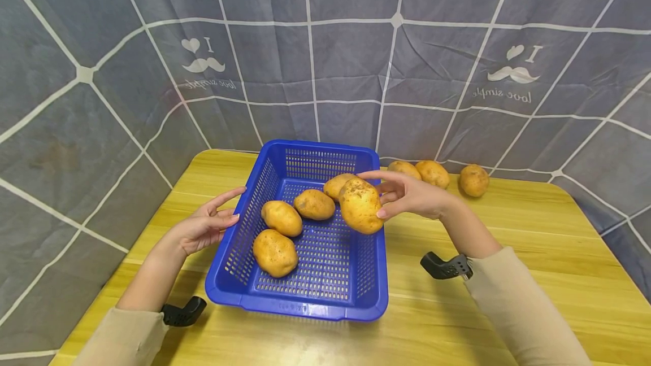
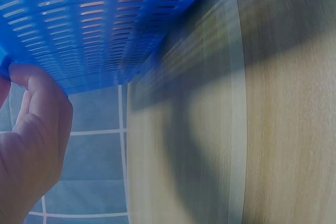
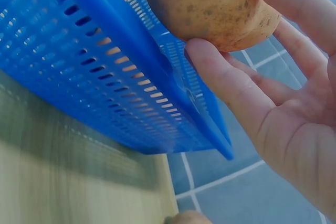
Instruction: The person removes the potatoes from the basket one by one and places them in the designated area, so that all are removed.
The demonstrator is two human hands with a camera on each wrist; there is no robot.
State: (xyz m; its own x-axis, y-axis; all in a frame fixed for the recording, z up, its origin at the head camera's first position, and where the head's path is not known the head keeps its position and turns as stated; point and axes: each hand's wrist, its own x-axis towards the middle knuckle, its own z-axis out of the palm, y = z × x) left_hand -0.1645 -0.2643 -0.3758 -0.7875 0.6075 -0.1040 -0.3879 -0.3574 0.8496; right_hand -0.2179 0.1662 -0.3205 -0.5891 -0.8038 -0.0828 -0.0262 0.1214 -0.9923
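Observation:
A blue plastic basket (image 1: 300,310) with slotted walls sits on the table. Several potatoes lie inside, among them one potato (image 1: 275,253) at the near left and another potato (image 1: 314,204) near the middle. Over the basket's right side my right hand (image 1: 414,194) holds a large potato (image 1: 361,206) between thumb and fingers. The right wrist view shows this potato (image 3: 210,9) just above the rim, with soil specks on its skin. My left hand (image 1: 203,227) touches the outside of the left rim with its fingertips; the left wrist view cuts part of that hand (image 2: 34,124) off.
Behind my right arm, near the table's back edge, lie a potato (image 1: 432,174), a partly hidden potato (image 1: 403,169) and a separate potato (image 1: 474,180). A grey curtain (image 1: 346,66) with white lines hangs behind the wooden table (image 1: 508,230).

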